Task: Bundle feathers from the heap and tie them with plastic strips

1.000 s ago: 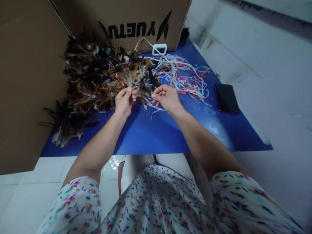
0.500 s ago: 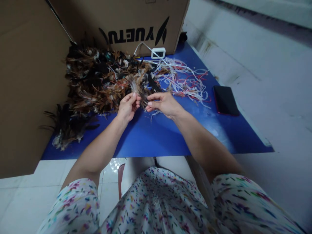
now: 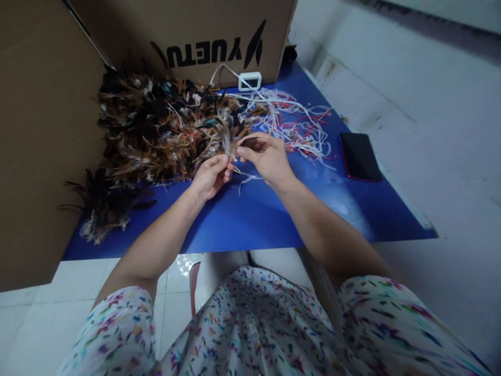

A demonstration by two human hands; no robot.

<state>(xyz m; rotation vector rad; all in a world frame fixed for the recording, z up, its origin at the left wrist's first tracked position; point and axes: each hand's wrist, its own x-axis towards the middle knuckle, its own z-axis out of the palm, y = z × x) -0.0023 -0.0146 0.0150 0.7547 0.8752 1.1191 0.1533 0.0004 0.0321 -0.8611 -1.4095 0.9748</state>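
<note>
The left hand [image 3: 212,176] pinched one feather tuft [image 3: 226,140] between closed fingertips; the right hand [image 3: 270,159] curled beside it, its hold unclear, near one smartphone [image 3: 360,156].

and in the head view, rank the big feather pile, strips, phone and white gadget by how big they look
1. Big feather pile
2. Strips
3. Phone
4. White gadget

Apparent size only; the gadget sits farther back than the phone.

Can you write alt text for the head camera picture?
A person's left hand pinches a small feather tuft, the right hand close beside it, over a blue table. Brown and black feathers are heaped to the left; tangled white and red strands and a phone lie to the right.
</note>
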